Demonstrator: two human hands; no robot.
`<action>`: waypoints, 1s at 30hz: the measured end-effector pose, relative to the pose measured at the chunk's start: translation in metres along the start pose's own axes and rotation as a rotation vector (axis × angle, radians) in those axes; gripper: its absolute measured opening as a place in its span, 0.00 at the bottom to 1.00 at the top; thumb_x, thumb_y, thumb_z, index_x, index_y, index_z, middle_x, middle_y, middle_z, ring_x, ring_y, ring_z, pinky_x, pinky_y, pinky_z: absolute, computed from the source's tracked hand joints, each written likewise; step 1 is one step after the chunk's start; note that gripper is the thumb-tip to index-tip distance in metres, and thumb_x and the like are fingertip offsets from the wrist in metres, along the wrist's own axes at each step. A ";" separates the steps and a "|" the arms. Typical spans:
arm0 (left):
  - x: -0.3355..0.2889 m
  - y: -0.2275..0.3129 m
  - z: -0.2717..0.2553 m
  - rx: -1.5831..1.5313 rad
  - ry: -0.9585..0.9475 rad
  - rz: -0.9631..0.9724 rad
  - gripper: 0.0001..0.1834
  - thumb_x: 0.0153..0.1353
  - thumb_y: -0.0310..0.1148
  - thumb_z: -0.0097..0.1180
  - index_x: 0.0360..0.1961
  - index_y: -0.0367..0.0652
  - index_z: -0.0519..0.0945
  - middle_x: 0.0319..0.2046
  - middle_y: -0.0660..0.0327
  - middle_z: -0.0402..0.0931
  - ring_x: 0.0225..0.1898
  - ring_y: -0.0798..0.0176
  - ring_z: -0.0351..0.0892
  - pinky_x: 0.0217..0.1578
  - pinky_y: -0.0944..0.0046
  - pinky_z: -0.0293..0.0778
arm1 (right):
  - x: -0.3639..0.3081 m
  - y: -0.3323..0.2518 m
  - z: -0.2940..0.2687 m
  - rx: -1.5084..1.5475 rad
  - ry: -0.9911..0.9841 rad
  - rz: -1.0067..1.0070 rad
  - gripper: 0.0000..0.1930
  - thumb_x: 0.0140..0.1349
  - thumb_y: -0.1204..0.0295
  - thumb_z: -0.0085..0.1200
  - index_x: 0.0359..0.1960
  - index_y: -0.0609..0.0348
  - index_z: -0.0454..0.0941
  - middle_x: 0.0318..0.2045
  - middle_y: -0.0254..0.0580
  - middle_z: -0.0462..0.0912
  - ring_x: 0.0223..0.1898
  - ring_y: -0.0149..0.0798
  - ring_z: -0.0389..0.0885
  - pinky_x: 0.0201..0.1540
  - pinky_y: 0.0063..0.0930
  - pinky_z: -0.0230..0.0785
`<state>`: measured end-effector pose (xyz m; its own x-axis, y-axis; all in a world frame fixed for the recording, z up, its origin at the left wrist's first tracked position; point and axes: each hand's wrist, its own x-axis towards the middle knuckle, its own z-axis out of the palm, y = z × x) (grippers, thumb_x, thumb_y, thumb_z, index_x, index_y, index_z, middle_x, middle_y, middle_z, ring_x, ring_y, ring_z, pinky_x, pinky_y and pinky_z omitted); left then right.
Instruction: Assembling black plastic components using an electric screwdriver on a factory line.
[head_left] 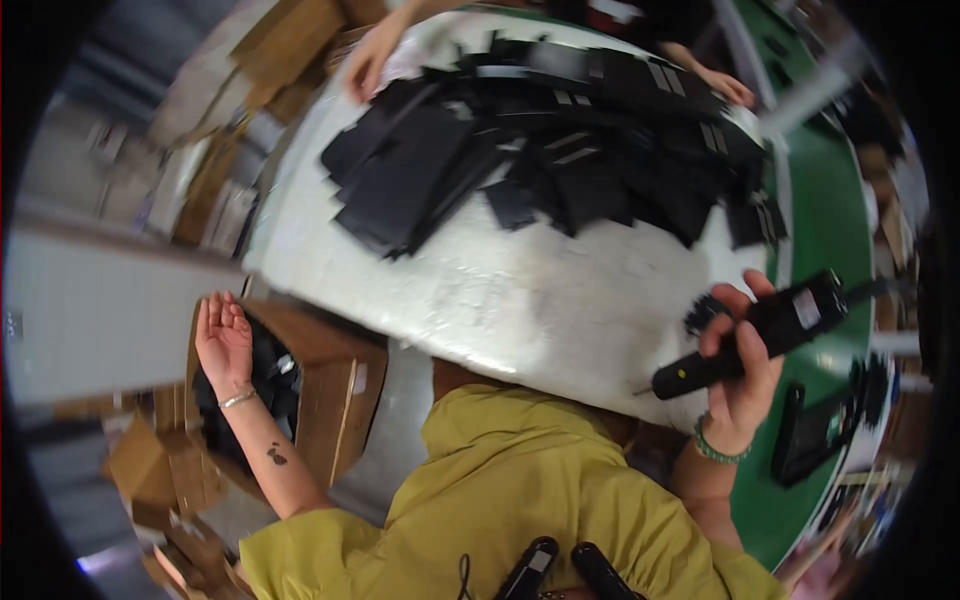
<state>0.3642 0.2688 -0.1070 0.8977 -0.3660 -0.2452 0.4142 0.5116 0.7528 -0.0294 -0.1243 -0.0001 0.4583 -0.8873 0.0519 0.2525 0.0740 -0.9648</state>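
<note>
In my right hand (742, 375) is a black electric screwdriver (790, 322), its thin bit pointing left over the near right part of the white table. Close to those fingers sits a small dark cluster (706, 314), too blurred to name. My left hand (224, 345) is empty, fingers stretched out, above an open cardboard box (338, 405) on my left. Black pieces (262, 372) lie inside that box. Many flat black panels (405, 190), some with light stripes, are heaped across the far half of the table.
The white-covered table (480, 320) stands in front of me. Another person's hands (375, 60) rest at its far edge. To the right runs a green bench (825, 215) with a black device (815, 430) on it. More cardboard boxes (150, 460) stand on the left.
</note>
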 end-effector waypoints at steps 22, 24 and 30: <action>-0.024 -0.167 0.501 1.608 -1.087 0.827 0.38 0.39 0.43 0.66 0.55 0.46 0.69 0.48 0.50 0.73 0.47 0.48 0.74 0.49 0.61 0.68 | -0.025 -0.007 -0.085 0.190 0.261 -0.177 0.24 0.50 0.75 0.50 0.50 0.66 0.61 0.19 0.36 0.66 0.17 0.28 0.64 0.24 0.22 0.60; 0.001 -0.188 0.465 1.218 -1.269 1.022 0.31 0.38 0.31 0.67 0.49 0.38 0.73 0.44 0.58 0.76 0.44 0.63 0.75 0.46 0.66 0.68 | -0.022 -0.004 -0.092 0.212 0.220 -0.302 0.22 0.49 0.74 0.49 0.48 0.64 0.61 0.14 0.31 0.60 0.14 0.26 0.59 0.23 0.23 0.57; -0.086 -0.224 0.342 1.244 -1.503 0.461 0.37 0.29 0.32 0.69 0.48 0.42 0.73 0.38 0.55 0.75 0.39 0.52 0.72 0.43 0.59 0.69 | 0.007 0.012 -0.089 0.214 0.195 -0.509 0.19 0.49 0.78 0.44 0.46 0.65 0.62 0.14 0.33 0.61 0.14 0.29 0.59 0.24 0.27 0.59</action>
<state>0.1428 -0.0797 -0.0454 -0.2063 -0.9639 0.1681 -0.6715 0.2645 0.6922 -0.0994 -0.1701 -0.0345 0.0741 -0.9010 0.4275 0.5755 -0.3115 -0.7561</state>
